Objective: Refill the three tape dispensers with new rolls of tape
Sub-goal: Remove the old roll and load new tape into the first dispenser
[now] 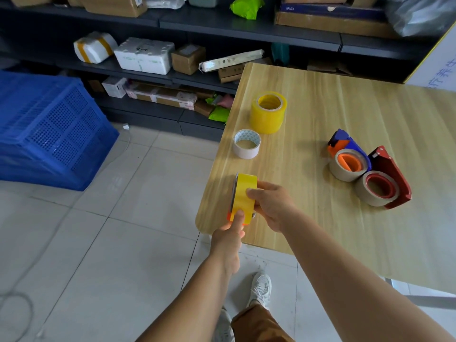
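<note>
Both hands held the yellow roll (243, 196) on edge over the bench (320, 114) corner: right hand (271, 206) curled round it, left hand (228, 236) steadying below, likely seating it on an orange dispenser (237, 219) barely showing beneath.

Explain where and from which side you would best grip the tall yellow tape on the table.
Grip the tall yellow tape by its curved outer wall, coming from the near side. It stands upright on the table with nothing close, so fingers can probably wrap its sides.

table (320, 107): matt wood grain | yellow tape roll (244, 196): glossy plastic
</note>
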`<action>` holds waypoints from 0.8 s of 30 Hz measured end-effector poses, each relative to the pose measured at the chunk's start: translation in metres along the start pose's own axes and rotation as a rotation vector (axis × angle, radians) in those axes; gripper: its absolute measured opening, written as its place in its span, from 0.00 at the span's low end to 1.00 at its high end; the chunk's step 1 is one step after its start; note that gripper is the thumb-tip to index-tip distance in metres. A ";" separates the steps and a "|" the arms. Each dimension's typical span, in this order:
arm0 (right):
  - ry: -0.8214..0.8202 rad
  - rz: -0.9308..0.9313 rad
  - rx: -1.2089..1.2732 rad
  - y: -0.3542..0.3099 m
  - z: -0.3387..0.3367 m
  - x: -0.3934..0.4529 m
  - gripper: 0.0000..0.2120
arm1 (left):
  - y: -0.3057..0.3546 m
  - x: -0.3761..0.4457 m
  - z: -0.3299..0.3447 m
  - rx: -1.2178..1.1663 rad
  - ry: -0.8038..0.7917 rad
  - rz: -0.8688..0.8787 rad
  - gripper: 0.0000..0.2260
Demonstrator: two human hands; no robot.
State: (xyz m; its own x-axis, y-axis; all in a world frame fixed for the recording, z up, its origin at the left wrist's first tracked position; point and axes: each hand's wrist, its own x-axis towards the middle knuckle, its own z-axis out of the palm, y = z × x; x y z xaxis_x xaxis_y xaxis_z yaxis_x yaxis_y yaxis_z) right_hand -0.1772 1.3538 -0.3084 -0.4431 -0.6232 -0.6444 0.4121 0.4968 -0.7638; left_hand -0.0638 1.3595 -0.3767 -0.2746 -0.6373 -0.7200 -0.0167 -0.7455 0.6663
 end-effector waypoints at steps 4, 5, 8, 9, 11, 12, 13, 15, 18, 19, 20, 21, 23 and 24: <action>-0.013 -0.015 -0.049 0.002 -0.001 0.001 0.11 | -0.004 0.002 -0.003 0.019 0.001 -0.002 0.28; -0.014 -0.017 -0.062 0.003 -0.001 0.001 0.09 | -0.004 0.001 -0.004 0.020 0.003 -0.004 0.28; -0.024 -0.031 -0.081 0.006 -0.001 0.001 0.10 | -0.006 0.000 -0.007 0.016 0.019 -0.003 0.28; -0.026 -0.034 -0.083 0.007 -0.002 0.001 0.12 | -0.006 0.000 -0.008 0.016 0.023 -0.001 0.28; -0.023 -0.038 -0.083 0.008 -0.002 0.001 0.13 | -0.004 -0.003 -0.008 0.031 0.040 0.008 0.28; -0.024 -0.040 -0.086 0.008 -0.002 0.001 0.13 | -0.004 -0.004 -0.007 0.043 0.058 0.021 0.29; -0.025 -0.041 -0.091 0.008 -0.002 0.001 0.14 | -0.003 -0.005 -0.008 0.058 0.082 0.045 0.30; -0.018 -0.044 -0.094 0.009 -0.002 0.002 0.16 | 0.000 -0.006 -0.009 0.128 0.123 0.125 0.29; -0.012 -0.052 -0.092 0.010 -0.002 0.002 0.14 | 0.003 -0.007 -0.013 0.245 0.120 0.212 0.21; -0.016 -0.049 -0.090 0.010 -0.002 0.002 0.14 | 0.004 -0.007 -0.014 0.271 0.118 0.223 0.19; -0.019 -0.047 -0.087 0.010 -0.003 0.002 0.16 | 0.005 -0.007 -0.015 0.298 0.119 0.234 0.17; -0.021 -0.044 -0.086 0.010 -0.003 0.002 0.18 | 0.006 -0.007 -0.015 0.326 0.126 0.245 0.16; -0.018 -0.038 -0.088 0.010 -0.003 0.003 0.20 | 0.008 -0.008 -0.016 0.362 0.138 0.256 0.14; -0.012 -0.036 -0.095 0.010 -0.003 0.003 0.21 | 0.009 -0.008 -0.017 0.377 0.136 0.258 0.12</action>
State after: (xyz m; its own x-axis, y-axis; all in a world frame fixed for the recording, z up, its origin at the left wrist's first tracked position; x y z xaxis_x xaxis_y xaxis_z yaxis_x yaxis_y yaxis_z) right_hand -0.1767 1.3586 -0.3183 -0.4462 -0.6485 -0.6167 0.3185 0.5290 -0.7866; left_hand -0.0457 1.3551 -0.3680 -0.1873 -0.8311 -0.5236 -0.3189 -0.4528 0.8326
